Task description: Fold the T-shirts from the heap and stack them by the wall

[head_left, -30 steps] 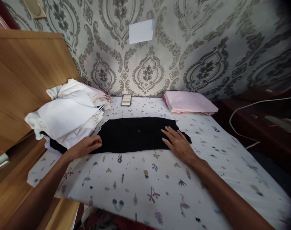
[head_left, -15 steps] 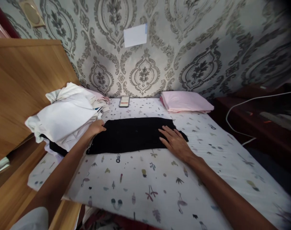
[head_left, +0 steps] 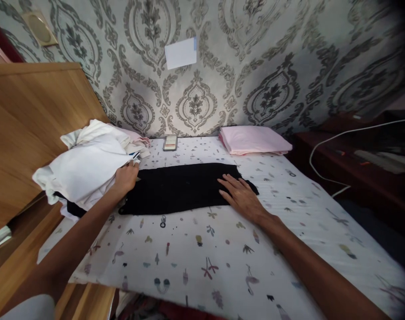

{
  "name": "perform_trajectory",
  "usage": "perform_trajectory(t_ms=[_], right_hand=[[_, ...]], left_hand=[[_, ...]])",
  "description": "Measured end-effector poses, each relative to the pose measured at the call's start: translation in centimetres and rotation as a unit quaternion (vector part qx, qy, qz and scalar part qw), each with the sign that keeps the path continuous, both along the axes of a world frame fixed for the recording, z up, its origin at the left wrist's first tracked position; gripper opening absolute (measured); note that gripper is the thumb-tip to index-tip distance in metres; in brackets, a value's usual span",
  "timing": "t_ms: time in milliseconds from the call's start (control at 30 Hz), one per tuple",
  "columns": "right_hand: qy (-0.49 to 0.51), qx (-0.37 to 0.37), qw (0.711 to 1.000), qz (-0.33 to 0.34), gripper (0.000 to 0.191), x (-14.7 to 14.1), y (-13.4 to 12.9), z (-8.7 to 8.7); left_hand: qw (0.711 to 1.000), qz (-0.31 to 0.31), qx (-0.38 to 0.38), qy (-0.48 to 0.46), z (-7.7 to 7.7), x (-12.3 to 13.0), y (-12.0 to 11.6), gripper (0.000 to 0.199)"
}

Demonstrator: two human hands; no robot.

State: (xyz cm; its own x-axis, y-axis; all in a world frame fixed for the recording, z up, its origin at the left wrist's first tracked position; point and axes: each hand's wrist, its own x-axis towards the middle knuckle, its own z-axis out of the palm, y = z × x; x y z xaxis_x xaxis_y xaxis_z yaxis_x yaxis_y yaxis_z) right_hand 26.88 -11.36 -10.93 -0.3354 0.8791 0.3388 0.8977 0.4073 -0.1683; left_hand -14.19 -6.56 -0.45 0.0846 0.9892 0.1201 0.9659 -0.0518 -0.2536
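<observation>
A black folded garment [head_left: 179,189] lies lengthwise across the patterned bed sheet [head_left: 176,262]. My left hand [head_left: 125,176] is at its far left corner, fingers curled over the edge; the fingertips are partly hidden. Close beside that hand is a heap of white clothes [head_left: 85,164]. My right hand [head_left: 239,193] rests flat on the garment's right end, palm down with the fingers apart. A small uneven piece of the black cloth sticks out past the right fingers.
A folded pink cloth [head_left: 256,140] lies at the back right near the wall. A small flat box-like object [head_left: 170,142] sits at the back. To the left rises a wooden panel [head_left: 39,133]; at right a white cable [head_left: 322,144] hangs over dark red furniture [head_left: 362,178].
My left hand has shifted slightly left and away from me, and the garment's far left corner has moved left a little. My right hand stays flat on the cloth. The view has shifted slightly.
</observation>
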Motion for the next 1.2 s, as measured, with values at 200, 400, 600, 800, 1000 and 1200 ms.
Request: perform_trajectory(t_ms=[200, 400, 600, 800, 1000, 1200], right_hand=[[0.002, -0.002, 1.0, 0.002, 0.052, -0.1, 0.0, 0.0], [0.005, -0.004, 1.0, -0.005, 0.051, 0.1, 0.0, 0.1], [0.05, 0.043, 0.997, 0.034, 0.043, -5.2, -2.4, 3.4], [0.023, -0.08, 0.953, 0.29, 0.032, -21.5, -5.9, 6.9], [-0.019, -0.125, 0.96, 0.251, 0.025, -30.6, -5.2, 6.9], [0.087, -0.178, 0.954, 0.226, 0.025, -30.3, -4.3, 7.2]], left_hand=[[0.998, -0.025, 0.0, 0.063, 0.5, -0.3, -0.9, 0.041], [0.991, 0.006, -0.055, -0.123, 1.4, -1.9, 1.0, 0.021], [0.948, 0.04, -0.194, -0.249, 1.8, -2.4, 1.7, 0.004], [0.936, 0.04, -0.224, -0.271, 2.0, -2.9, 2.2, 0.005], [0.992, -0.03, -0.07, -0.096, 2.7, -3.1, 1.3, 0.019], [0.994, -0.015, -0.073, -0.076, 2.8, -3.0, 1.2, 0.017]])
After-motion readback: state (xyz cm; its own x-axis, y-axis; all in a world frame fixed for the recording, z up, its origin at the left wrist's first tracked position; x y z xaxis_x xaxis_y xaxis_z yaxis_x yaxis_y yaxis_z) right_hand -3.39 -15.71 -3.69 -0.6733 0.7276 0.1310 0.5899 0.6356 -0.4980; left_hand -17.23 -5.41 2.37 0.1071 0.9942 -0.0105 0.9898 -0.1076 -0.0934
